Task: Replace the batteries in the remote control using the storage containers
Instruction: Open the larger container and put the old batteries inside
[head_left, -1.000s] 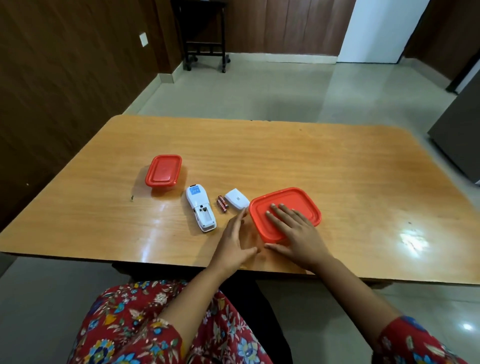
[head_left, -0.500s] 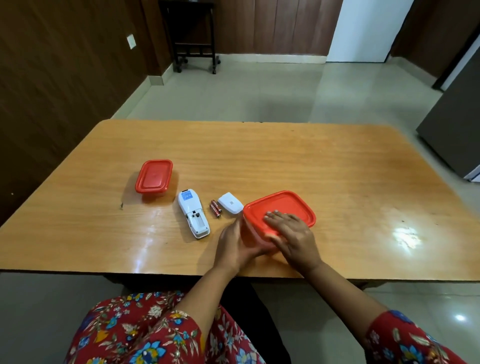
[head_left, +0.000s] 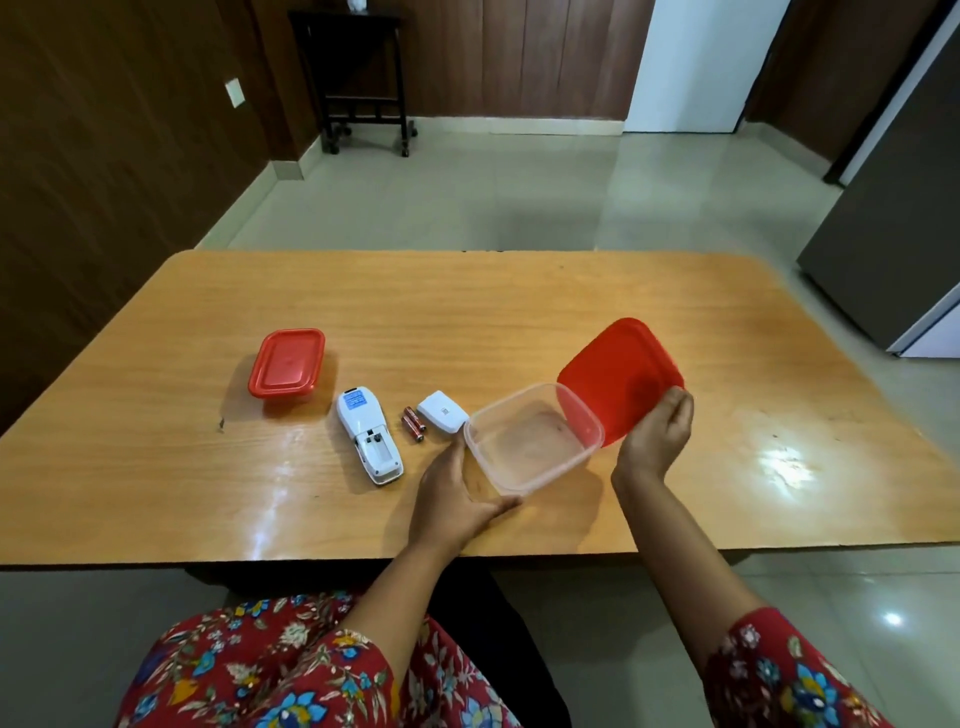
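Observation:
A clear square container (head_left: 530, 441) stands near the table's front edge, lid off and nothing visible inside. My left hand (head_left: 457, 491) holds its near-left corner. My right hand (head_left: 657, 436) grips the red lid (head_left: 618, 374), lifted and tilted up at the container's right. The white remote (head_left: 368, 434) lies face down with its battery bay uncovered. Two red batteries (head_left: 414, 423) lie side by side between the remote and the white battery cover (head_left: 441, 411). A smaller container with a red lid (head_left: 287, 362) sits shut to the left.
The wooden table (head_left: 519, 312) stretches wide behind and to the right of the objects. A dark trolley (head_left: 363, 78) stands by the far wall and a grey cabinet (head_left: 893, 223) at the right.
The lid has come off the large container. My right hand pulled it up and to the right, while my left hand stayed at the container's corner.

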